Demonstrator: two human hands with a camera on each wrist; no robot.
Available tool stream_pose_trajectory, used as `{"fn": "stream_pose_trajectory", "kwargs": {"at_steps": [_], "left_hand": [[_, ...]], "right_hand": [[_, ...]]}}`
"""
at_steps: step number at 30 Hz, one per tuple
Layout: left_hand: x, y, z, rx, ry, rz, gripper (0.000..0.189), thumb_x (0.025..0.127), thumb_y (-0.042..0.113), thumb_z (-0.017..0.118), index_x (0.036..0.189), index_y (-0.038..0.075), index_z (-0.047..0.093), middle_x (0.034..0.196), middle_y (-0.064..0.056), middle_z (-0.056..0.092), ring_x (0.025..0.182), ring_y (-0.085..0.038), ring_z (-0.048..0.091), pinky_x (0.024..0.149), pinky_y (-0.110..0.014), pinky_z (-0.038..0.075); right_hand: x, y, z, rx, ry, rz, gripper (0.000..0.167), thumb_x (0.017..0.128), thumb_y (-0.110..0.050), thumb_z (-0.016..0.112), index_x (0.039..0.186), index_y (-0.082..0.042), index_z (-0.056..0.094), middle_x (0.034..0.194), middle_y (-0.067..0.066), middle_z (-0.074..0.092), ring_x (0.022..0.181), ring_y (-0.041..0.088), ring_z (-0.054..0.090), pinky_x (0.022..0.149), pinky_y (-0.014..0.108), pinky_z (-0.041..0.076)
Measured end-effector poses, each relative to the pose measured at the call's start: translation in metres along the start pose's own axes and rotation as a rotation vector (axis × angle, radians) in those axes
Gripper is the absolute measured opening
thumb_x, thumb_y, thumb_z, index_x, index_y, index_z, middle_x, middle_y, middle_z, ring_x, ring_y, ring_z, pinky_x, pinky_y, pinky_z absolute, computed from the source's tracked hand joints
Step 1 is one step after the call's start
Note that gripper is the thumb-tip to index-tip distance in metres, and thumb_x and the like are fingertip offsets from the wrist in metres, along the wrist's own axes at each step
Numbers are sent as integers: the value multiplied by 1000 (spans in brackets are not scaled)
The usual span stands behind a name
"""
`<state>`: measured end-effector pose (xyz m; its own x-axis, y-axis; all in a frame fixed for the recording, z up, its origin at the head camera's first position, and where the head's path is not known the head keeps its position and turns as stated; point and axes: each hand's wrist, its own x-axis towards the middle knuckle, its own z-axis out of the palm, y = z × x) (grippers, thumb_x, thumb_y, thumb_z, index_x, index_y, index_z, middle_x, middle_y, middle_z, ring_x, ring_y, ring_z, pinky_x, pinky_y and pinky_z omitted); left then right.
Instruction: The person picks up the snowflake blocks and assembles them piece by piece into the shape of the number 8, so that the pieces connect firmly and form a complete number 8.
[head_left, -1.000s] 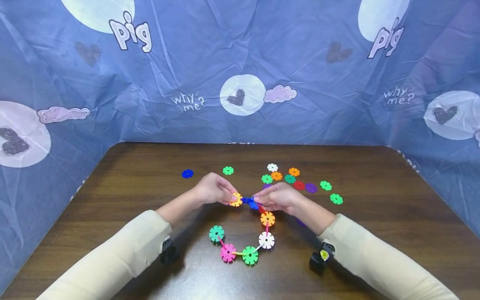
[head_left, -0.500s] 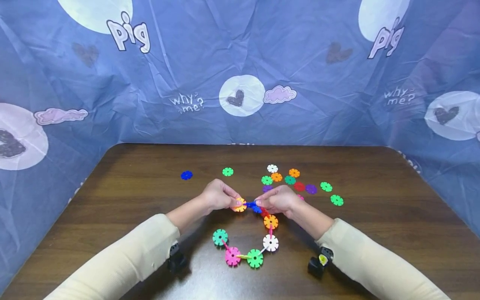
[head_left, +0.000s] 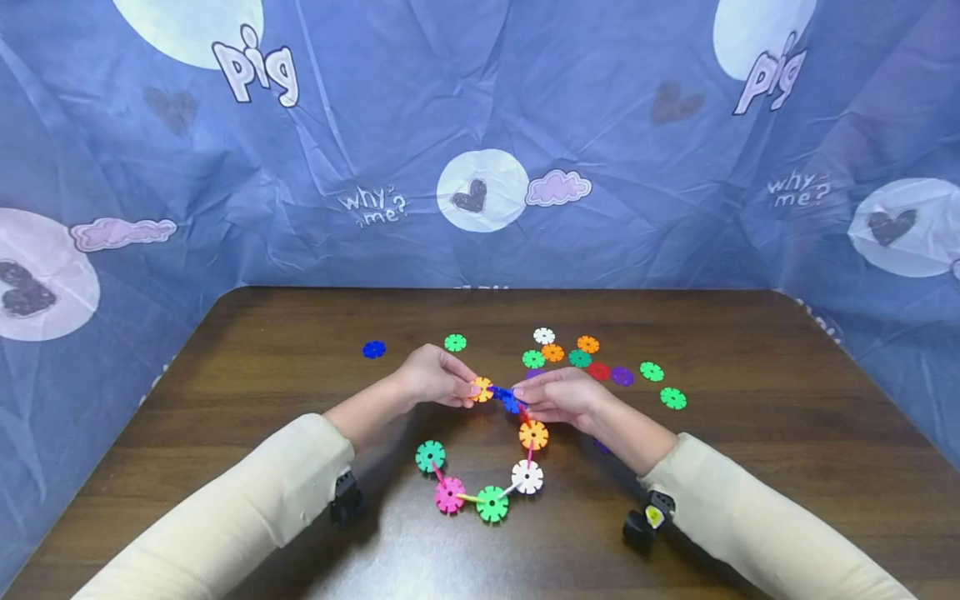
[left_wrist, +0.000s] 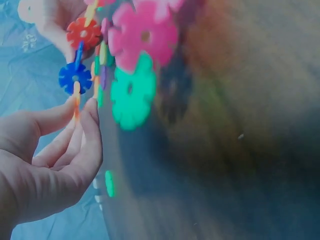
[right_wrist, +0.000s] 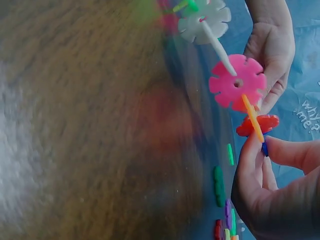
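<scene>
Between thumb and fingers, my left hand (head_left: 435,377) pinches an orange notched plastic disc (head_left: 482,389), seen edge-on in the left wrist view. That disc meets a blue notched disc (left_wrist: 75,78) at the end of a chain of interlocked discs. My right hand (head_left: 561,394) pinches the chain at a blue disc (right_wrist: 264,147), close to a red disc (right_wrist: 257,125). From there the chain curves toward me through an orange disc (head_left: 533,436), a white disc (head_left: 527,477), a green disc (head_left: 492,504) and a pink disc (head_left: 450,495) to a teal disc (head_left: 431,457).
Loose discs lie on the brown wooden table (head_left: 285,325) beyond the hands: a blue one (head_left: 374,349) and a green one (head_left: 455,342) at the left, several mixed colours at the right, including a purple disc (head_left: 622,377). A blue printed cloth (head_left: 360,125) hangs behind the table.
Over the second, the left hand and its orange disc have shifted slightly right, toward the right hand. The chain dipped right and nearer half a second ago, then swung back left and up.
</scene>
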<state>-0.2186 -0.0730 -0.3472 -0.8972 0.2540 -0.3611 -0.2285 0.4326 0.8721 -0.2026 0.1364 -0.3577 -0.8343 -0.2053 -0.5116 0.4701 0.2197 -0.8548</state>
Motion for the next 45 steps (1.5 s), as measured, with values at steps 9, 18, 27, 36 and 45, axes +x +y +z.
{"fn": "stream_pose_trajectory", "kwargs": {"at_steps": [9, 18, 27, 36, 45], "left_hand": [[6, 2, -7, -13, -31, -15, 19, 84, -4, 67, 102, -13, 67, 68, -4, 70, 60, -7, 65, 74, -30, 60], [10, 0, -9, -54, -82, -40, 23, 87, -4, 64, 107, -14, 65, 68, -1, 68, 62, -7, 65, 73, -25, 59], [8, 1, -9, -53, -99, -30, 24, 87, -3, 65, 109, -13, 65, 68, 0, 68, 63, -6, 65, 74, -26, 59], [9, 2, -6, -59, -130, -6, 26, 85, -1, 68, 109, -12, 66, 71, -3, 71, 60, -5, 64, 67, -22, 58], [8, 0, -6, -71, -115, -5, 23, 86, -4, 65, 107, -13, 67, 75, -7, 73, 63, -6, 66, 72, -26, 59]], "right_hand": [[-3, 8, 4, 132, -94, -8, 43, 96, -4, 53, 133, 15, 45, 71, -2, 65, 66, 9, 66, 70, 23, 59], [-2, 7, 3, 46, -113, -33, 39, 96, -4, 52, 129, 17, 48, 75, 0, 67, 69, 11, 67, 77, 30, 60], [8, -8, 6, -105, -62, -69, 37, 96, -14, 57, 126, 8, 57, 116, 16, 69, 97, 18, 70, 101, 43, 49], [12, -19, 17, -170, -34, -33, 36, 92, -22, 65, 122, -3, 64, 113, 9, 72, 96, 15, 68, 100, 37, 50], [13, -21, 17, -147, -21, 4, 33, 90, -18, 67, 119, -2, 66, 93, 0, 74, 82, 11, 66, 85, 26, 54]]}}
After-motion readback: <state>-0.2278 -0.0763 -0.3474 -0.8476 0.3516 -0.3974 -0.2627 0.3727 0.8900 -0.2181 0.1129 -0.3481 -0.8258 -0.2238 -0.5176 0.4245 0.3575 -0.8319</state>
